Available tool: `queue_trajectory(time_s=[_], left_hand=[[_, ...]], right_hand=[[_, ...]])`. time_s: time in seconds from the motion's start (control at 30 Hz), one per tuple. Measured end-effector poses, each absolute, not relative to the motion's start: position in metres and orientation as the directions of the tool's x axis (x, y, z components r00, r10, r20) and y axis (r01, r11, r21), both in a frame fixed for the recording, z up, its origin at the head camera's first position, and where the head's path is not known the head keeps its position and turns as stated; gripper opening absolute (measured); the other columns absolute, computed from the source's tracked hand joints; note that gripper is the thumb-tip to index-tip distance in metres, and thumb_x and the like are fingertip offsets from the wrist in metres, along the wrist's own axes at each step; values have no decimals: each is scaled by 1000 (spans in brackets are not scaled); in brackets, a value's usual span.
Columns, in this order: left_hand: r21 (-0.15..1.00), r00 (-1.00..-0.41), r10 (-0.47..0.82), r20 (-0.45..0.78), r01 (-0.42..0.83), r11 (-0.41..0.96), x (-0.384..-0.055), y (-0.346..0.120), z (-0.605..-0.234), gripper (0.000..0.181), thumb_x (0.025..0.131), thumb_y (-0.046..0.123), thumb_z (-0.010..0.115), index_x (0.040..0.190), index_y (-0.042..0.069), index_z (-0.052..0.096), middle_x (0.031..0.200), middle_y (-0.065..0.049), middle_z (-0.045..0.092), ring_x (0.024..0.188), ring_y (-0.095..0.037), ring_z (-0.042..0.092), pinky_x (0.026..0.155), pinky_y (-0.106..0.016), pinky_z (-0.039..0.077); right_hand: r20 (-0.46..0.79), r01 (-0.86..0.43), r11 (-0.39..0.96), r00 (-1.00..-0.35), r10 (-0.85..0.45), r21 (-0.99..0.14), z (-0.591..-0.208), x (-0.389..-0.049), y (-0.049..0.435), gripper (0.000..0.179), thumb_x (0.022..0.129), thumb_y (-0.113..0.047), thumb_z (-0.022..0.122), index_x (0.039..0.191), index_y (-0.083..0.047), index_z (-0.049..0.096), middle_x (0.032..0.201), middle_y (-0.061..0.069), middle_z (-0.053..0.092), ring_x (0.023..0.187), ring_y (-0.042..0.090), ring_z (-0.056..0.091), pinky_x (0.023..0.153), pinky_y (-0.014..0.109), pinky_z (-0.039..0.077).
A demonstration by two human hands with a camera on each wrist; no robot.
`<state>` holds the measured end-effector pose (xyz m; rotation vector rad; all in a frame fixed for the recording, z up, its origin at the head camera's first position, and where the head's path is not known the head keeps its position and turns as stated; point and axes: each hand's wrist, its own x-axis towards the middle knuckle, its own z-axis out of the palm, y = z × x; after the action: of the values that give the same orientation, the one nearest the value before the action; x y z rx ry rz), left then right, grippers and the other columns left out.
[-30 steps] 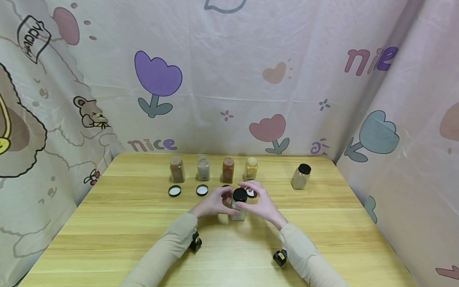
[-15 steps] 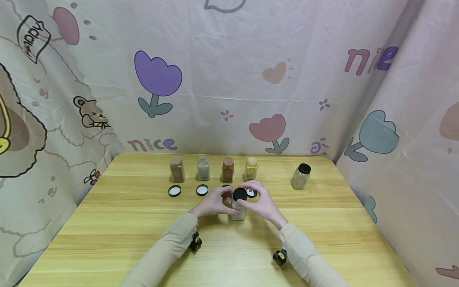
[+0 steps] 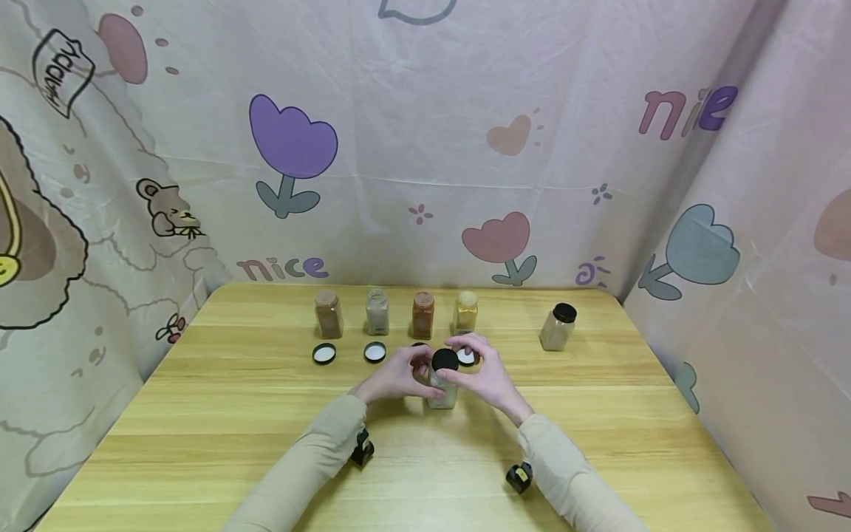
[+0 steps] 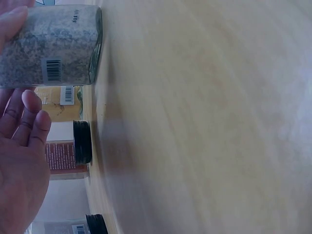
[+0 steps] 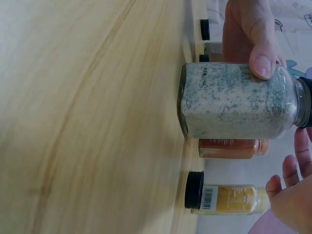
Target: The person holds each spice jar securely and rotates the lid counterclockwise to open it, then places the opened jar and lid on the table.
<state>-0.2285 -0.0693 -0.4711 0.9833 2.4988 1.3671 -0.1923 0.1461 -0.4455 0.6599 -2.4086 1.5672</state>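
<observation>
A square clear jar (image 3: 442, 401) of pale, speckled seasoning stands upright at mid-table, capped with a black lid (image 3: 445, 360). My left hand (image 3: 396, 375) holds the jar's body from the left, thumb across its near face, as the right wrist view (image 5: 241, 100) confirms. From the right, my right hand (image 3: 490, 378) curls its thumb and fingers around the lid. Its other fingers (image 5: 290, 170) hang loosely below the lid in the right wrist view. The left wrist view shows the jar's barcode (image 4: 52, 70) and its base at the tabletop.
Behind the hands stand several uncapped jars: brown (image 3: 329, 318), whitish (image 3: 377, 314), red-orange (image 3: 422, 318) and yellow (image 3: 466, 314). Black lids (image 3: 323, 354) lie before them, some partly hidden by my hands. A capped jar (image 3: 557, 329) stands at right. Printed curtains surround the table.
My right thumb and fingers have shifted slightly around the lid. The left hand and the jar stay in place.
</observation>
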Motion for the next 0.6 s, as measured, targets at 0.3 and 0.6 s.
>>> queue_trajectory(time_s=[0.3, 0.6], left_hand=[[798, -782, 596, 184, 472, 374, -228, -69, -471, 43, 72, 34, 92, 102, 19, 66, 83, -7, 58, 76, -11, 48, 66, -19, 39], [790, -782, 595, 188, 480, 382, -229, -70, -472, 45, 72, 35, 92, 105, 18, 67, 82, -2, 58, 75, -9, 49, 65, -19, 40]], right_hand=[[411, -499, 341, -861, -300, -797, -444, -193, 147, 38, 80, -14, 85, 116, -13, 72, 117, 6, 70, 106, 17, 54, 89, 42, 44], [412, -507, 323, -853, -321, -799, -446, -192, 147, 50, 80, -9, 84, 127, -12, 67, 122, 12, 65, 109, 16, 51, 89, 29, 40]])
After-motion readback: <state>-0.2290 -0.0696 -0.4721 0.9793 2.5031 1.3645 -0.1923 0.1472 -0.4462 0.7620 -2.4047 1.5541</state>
